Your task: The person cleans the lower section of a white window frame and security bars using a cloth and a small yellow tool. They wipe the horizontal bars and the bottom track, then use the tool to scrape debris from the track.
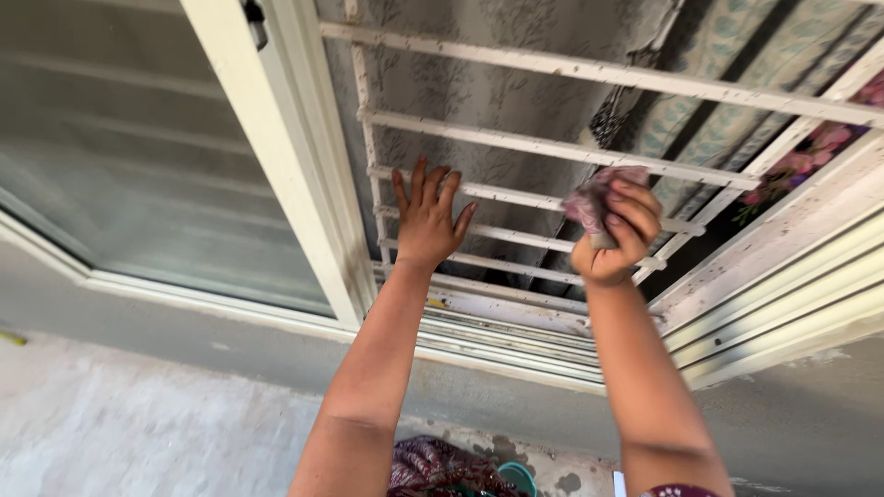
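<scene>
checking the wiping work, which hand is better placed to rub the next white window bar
Right hand: its fingers grip the crumpled pink cloth against the white metal window bars. Left hand rests open, empty.

The right hand [619, 235] hides most of the pink cloth [589, 198]. The teal bowl [517, 479] (down low) is cut off by the bottom edge.
</scene>
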